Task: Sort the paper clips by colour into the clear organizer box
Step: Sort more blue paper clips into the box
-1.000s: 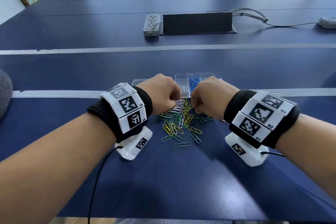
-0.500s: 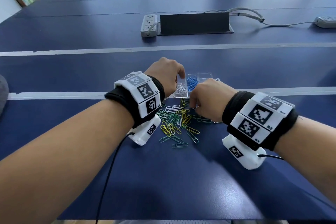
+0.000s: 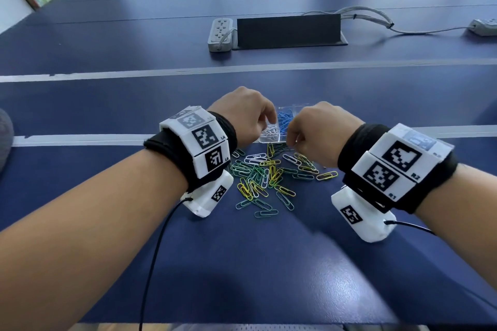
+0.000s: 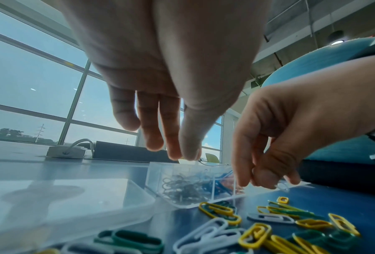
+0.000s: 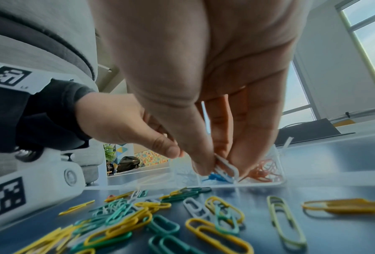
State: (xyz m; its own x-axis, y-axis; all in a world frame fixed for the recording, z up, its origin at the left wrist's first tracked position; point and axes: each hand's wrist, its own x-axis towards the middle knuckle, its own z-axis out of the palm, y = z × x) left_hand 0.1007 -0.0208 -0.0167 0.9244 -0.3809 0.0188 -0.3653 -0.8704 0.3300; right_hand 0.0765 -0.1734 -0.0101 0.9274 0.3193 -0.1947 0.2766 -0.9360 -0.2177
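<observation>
Sorting partly done. The clear organizer box (image 3: pixel 271 140) sits at the far edge of the loose pile, lengthwise across the desk (image 3: pixel 269 263). One compartment holds white paper clips (image 4: pixel 179 187), the next blue ones (image 3: pixel 283 119), and the right wrist view shows a red-orange batch (image 5: pixel 266 170) in the one beyond. The compartment nearest the left wrist camera looks unfilled.

Left on the desk: a loose pile of paper clips (image 3: pixel 266 177), mostly yellow and green with several white mixed in. My estimate: more than half of the job remains, with green and yellow not yet begun.

Left hand (image 3: pixel 243 115) hovers over the white compartment, fingers hanging down, thumb close to fingertips; whether anything is pinched I cannot tell. Right hand (image 3: pixel 317 133) pinches a white paper clip (image 5: pixel 226 165) between thumb and fingers, just above the box's near wall.

Room: hands are nearly touching over the box, so crossing paths looks tight. Desk in front of the pile is free; the power strip (image 3: pixel 220 33) lies well apart.
</observation>
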